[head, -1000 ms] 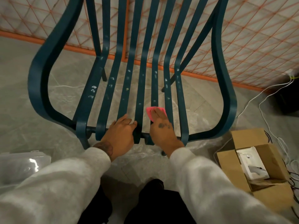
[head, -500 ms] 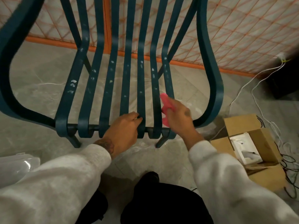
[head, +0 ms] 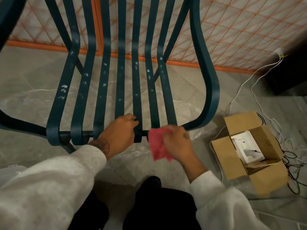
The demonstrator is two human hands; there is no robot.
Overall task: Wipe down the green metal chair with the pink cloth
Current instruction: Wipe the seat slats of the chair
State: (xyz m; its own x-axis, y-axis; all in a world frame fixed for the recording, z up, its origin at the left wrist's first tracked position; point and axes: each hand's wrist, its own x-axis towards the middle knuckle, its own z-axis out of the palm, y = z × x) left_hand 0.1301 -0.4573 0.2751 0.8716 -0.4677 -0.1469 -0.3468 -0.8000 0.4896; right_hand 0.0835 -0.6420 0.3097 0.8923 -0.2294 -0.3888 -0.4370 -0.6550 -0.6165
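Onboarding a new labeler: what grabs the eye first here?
The green metal chair fills the upper frame, its slats flecked with white spots. At the seat's front edge the left hand grips a slat and the right hand holds the pink cloth beside it. An open cardboard box sits on the floor at right.

Makeshift indoor work corner — plastic sheeting (head: 137,156) over tiled floor (head: 33,77), cardboard box (head: 269,178), loose cables (head: 245,83), orange-latticed wall (head: 232,30)

chair (head: 120,88) ahead, left hand (head: 119,132) on its front edge, cloth (head: 157,145) in right hand (head: 178,144) beside it, box (head: 269,176) at right
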